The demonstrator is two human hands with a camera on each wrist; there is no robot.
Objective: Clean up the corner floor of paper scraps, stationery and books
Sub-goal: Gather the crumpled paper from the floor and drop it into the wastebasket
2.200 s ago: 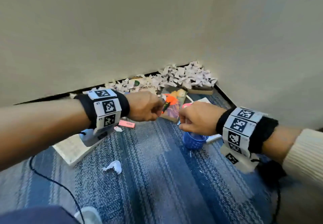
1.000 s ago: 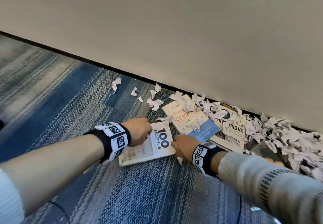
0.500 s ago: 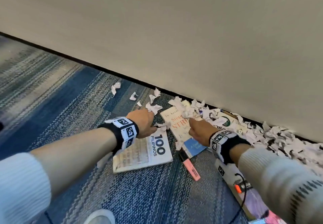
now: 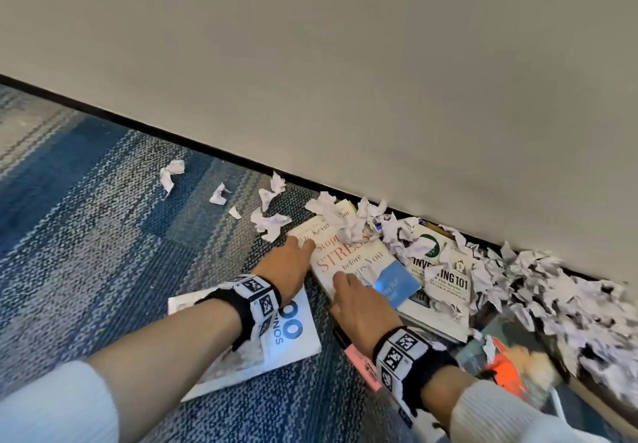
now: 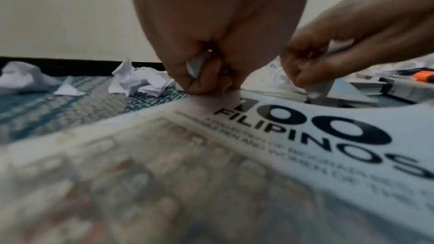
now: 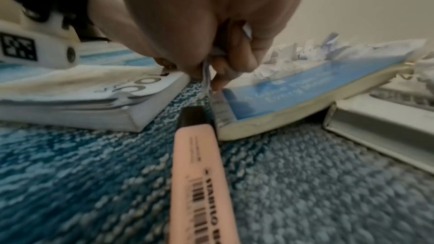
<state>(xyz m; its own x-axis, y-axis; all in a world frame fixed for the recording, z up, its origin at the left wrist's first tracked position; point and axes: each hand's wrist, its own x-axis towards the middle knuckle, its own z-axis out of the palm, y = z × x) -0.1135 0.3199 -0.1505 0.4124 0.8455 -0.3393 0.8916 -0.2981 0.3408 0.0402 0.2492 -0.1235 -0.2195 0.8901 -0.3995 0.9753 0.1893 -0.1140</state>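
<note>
Both hands have come nearer: left hand [image 4: 288, 263] and right hand [image 4: 362, 308] hold paper scraps [image 5: 195, 67].

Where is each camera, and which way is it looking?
Head: on the head, looking down at the floor by the wall; shows both forearms, left hand and right hand at the Stress book.
Left wrist: low over the 100 Filipinos book, facing the wall; shows both hands pinching paper scraps.
Right wrist: just above the carpet, facing the wall; shows the right hand's curled fingers, highlighter.
Shared: all three show the 100 Filipinos book.
</note>
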